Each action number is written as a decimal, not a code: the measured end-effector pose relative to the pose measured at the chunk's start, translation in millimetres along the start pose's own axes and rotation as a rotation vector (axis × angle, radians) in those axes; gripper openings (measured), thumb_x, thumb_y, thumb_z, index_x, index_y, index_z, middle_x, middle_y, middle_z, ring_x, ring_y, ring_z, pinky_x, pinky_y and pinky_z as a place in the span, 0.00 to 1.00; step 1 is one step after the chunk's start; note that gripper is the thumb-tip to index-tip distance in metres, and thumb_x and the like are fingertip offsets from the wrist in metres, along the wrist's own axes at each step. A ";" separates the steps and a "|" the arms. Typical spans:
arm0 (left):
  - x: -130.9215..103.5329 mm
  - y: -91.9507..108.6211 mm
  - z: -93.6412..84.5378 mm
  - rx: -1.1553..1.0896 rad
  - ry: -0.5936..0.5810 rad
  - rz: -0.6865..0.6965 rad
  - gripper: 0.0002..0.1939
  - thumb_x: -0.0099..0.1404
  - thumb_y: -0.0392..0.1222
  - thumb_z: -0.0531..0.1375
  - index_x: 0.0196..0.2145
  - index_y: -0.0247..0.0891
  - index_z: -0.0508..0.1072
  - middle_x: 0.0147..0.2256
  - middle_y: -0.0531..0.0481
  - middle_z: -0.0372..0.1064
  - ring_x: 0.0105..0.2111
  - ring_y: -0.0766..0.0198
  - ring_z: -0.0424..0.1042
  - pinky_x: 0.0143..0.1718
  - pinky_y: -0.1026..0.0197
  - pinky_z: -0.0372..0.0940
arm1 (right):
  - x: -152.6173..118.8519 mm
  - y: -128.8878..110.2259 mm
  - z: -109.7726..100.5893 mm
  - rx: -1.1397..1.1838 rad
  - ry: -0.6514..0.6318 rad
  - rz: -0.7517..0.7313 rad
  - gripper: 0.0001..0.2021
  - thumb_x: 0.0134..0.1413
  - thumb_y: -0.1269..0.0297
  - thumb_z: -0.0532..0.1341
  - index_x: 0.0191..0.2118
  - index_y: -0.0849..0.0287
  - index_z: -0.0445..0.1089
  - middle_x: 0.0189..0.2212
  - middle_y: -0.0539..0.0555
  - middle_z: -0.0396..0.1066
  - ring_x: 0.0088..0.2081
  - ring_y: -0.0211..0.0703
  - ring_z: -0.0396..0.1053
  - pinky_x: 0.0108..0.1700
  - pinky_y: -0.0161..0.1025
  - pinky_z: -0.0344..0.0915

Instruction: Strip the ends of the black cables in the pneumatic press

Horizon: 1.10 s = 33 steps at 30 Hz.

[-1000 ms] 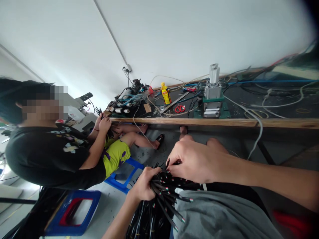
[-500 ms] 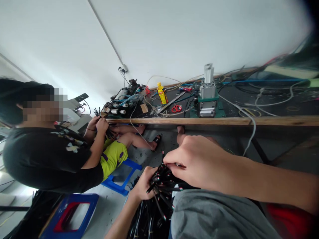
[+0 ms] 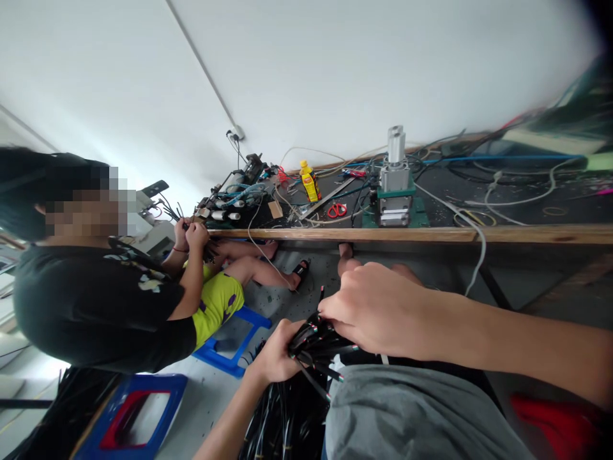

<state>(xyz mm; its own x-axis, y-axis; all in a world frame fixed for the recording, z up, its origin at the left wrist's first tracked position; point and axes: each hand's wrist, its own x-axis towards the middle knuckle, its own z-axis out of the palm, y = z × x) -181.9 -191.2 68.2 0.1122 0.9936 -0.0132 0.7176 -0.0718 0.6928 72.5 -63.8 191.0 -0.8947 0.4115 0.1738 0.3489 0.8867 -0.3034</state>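
Observation:
Low in the middle of the head view, my left hand is wrapped round a bundle of black cables whose ends show small red, white and green wires. My right hand is closed at the upper side of the same bundle, its fingertips pinching a black cable end that points up. Exactly how many cables it pinches is hidden by the fingers. More black cables hang below my left hand, beside the grey cloth on my lap.
A wooden-edged bench runs across, bearing a metal press, red scissors, a yellow bottle and loose cords. At left a person handles cables, near blue stools.
My right hand has shifted slightly right, and the cable ends in the bundle lie differently. The person's hands at left have moved a little, with their cables more spread.

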 end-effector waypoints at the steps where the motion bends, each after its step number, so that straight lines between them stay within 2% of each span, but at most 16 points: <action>1: 0.5 -0.3 0.1 -0.012 -0.010 0.004 0.17 0.60 0.54 0.69 0.29 0.42 0.68 0.24 0.57 0.57 0.28 0.62 0.57 0.27 0.63 0.61 | 0.6 -0.9 -0.4 -0.008 -0.012 0.005 0.08 0.62 0.69 0.70 0.32 0.52 0.86 0.24 0.53 0.71 0.23 0.40 0.62 0.30 0.41 0.44; 5: 0.9 -0.8 -1.6 -0.037 -0.041 0.001 0.22 0.62 0.58 0.71 0.28 0.41 0.68 0.23 0.59 0.54 0.27 0.64 0.54 0.26 0.63 0.57 | 2.1 -3.7 -4.0 -0.004 -0.057 0.042 0.10 0.63 0.67 0.69 0.30 0.53 0.85 0.26 0.53 0.73 0.23 0.37 0.54 0.30 0.43 0.39; 9: -2.1 0.4 -7.4 -0.025 -0.040 -0.029 0.23 0.64 0.62 0.70 0.30 0.40 0.70 0.25 0.58 0.55 0.28 0.63 0.55 0.27 0.62 0.56 | 2.7 6.7 -10.9 0.167 -0.009 0.012 0.15 0.67 0.72 0.65 0.26 0.58 0.79 0.23 0.48 0.66 0.24 0.36 0.47 0.32 0.43 0.43; 12: -5.3 2.7 -11.3 0.001 -0.034 -0.058 0.21 0.65 0.60 0.68 0.32 0.40 0.72 0.25 0.57 0.57 0.28 0.62 0.56 0.28 0.62 0.56 | -0.3 15.3 -16.5 0.293 0.039 0.011 0.13 0.69 0.74 0.63 0.32 0.57 0.81 0.19 0.44 0.60 0.22 0.34 0.48 0.32 0.41 0.45; 14: -6.9 4.7 -12.3 0.026 -0.025 -0.082 0.17 0.65 0.57 0.66 0.32 0.40 0.73 0.25 0.58 0.58 0.28 0.62 0.57 0.28 0.62 0.55 | -7.1 15.4 -17.4 0.351 0.106 0.055 0.09 0.69 0.71 0.65 0.38 0.57 0.84 0.17 0.42 0.57 0.21 0.34 0.48 0.31 0.39 0.46; 16: -8.0 7.1 -12.1 0.056 -0.005 -0.111 0.14 0.66 0.53 0.64 0.34 0.40 0.74 0.25 0.57 0.60 0.28 0.61 0.58 0.29 0.62 0.55 | -17.7 10.6 -13.7 0.370 0.203 0.086 0.07 0.68 0.67 0.66 0.39 0.56 0.84 0.16 0.41 0.55 0.20 0.35 0.48 0.29 0.39 0.46; 18: -8.6 9.4 -11.2 0.089 0.022 -0.141 0.10 0.65 0.50 0.63 0.36 0.41 0.74 0.26 0.57 0.62 0.29 0.60 0.59 0.29 0.61 0.56 | -29.5 3.5 -4.8 0.331 0.281 0.070 0.10 0.68 0.65 0.66 0.34 0.55 0.83 0.16 0.43 0.57 0.20 0.35 0.50 0.29 0.39 0.47; 20: -8.8 12.0 -9.7 0.121 0.051 -0.167 0.08 0.64 0.47 0.63 0.37 0.41 0.74 0.27 0.56 0.65 0.29 0.59 0.61 0.31 0.61 0.57 | -38.4 -2.8 7.3 0.261 0.335 0.057 0.14 0.70 0.66 0.65 0.30 0.55 0.81 0.20 0.46 0.64 0.22 0.36 0.56 0.31 0.40 0.51; 24: -8.2 18.6 -4.9 0.180 0.112 -0.197 0.06 0.60 0.40 0.63 0.35 0.44 0.68 0.27 0.56 0.65 0.29 0.58 0.63 0.34 0.59 0.56 | -40.6 -9.8 28.9 0.211 0.406 0.044 0.15 0.71 0.68 0.64 0.31 0.56 0.83 0.30 0.52 0.74 0.32 0.42 0.69 0.39 0.43 0.57; 28: -6.6 24.7 0.2 0.198 0.144 -0.197 0.09 0.59 0.35 0.60 0.35 0.46 0.63 0.25 0.57 0.62 0.27 0.59 0.62 0.32 0.58 0.52 | -34.2 -12.3 41.3 0.250 0.491 0.066 0.11 0.68 0.68 0.68 0.33 0.56 0.85 0.31 0.52 0.77 0.36 0.47 0.70 0.43 0.45 0.60; 31: -5.6 26.6 1.9 0.192 0.156 -0.194 0.11 0.59 0.34 0.60 0.35 0.47 0.61 0.25 0.57 0.61 0.25 0.59 0.61 0.31 0.58 0.50 | -32.1 -11.0 48.6 0.274 0.582 0.087 0.06 0.66 0.71 0.70 0.38 0.57 0.86 0.32 0.51 0.79 0.36 0.47 0.70 0.43 0.45 0.61; 33: -5.4 27.0 2.2 0.189 0.161 -0.196 0.11 0.59 0.34 0.60 0.34 0.47 0.60 0.25 0.57 0.61 0.25 0.59 0.60 0.31 0.59 0.49 | -31.4 -9.6 52.5 0.271 0.610 0.067 0.07 0.67 0.73 0.70 0.39 0.57 0.86 0.31 0.50 0.79 0.35 0.45 0.70 0.43 0.45 0.60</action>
<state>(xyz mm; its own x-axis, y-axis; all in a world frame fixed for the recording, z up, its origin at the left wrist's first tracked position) -161.6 -198.6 85.4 -0.1403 0.9901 -0.0078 0.8317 0.1222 0.5415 82.5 -96.2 139.2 -0.5273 0.5801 0.6208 0.2451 0.8034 -0.5426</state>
